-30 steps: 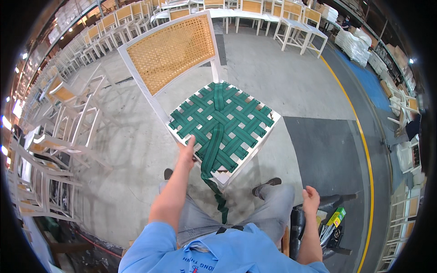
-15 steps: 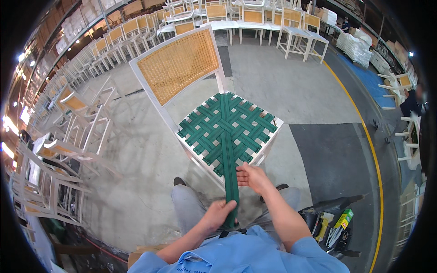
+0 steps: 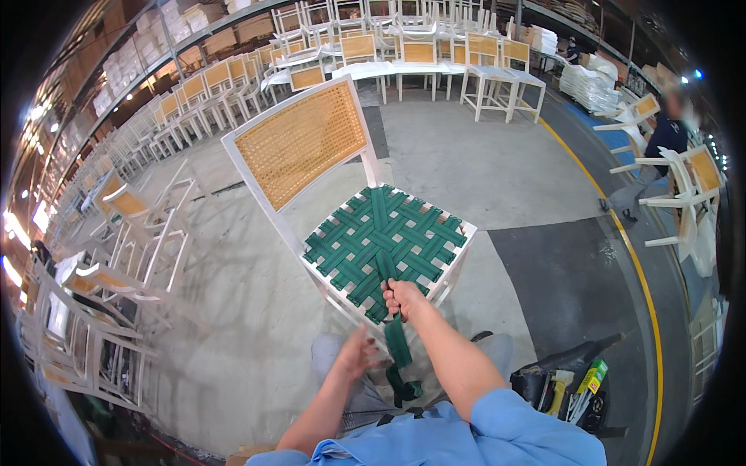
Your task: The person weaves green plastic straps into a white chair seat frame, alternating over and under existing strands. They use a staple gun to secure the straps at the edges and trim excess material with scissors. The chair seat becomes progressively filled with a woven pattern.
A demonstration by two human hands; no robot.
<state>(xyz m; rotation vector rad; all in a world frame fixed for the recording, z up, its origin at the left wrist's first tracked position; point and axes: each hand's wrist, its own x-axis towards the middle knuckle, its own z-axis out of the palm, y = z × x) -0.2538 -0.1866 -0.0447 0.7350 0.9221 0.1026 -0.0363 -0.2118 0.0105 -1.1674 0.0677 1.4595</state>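
Note:
Before me stands a whitewashed chair with a cane back and a seat of woven green webbing. My right hand grips a loose green webbing strap at the seat's front corner nearest me. Below that hand the strap's free end hangs down and curls between my knees. Left of the strap, my left hand is off it, fingers apart and slightly blurred, with nothing in it.
An open black tool bag with tools and a green-yellow box lies at my right. Unfinished chair frames crowd the left. Rows of chairs line the back. A person is among chairs at far right, beyond a yellow floor line.
My left hand has let go of the strap and moved up and left. My right hand has closed on the strap by the seat edge. The strap's end has dropped loose.

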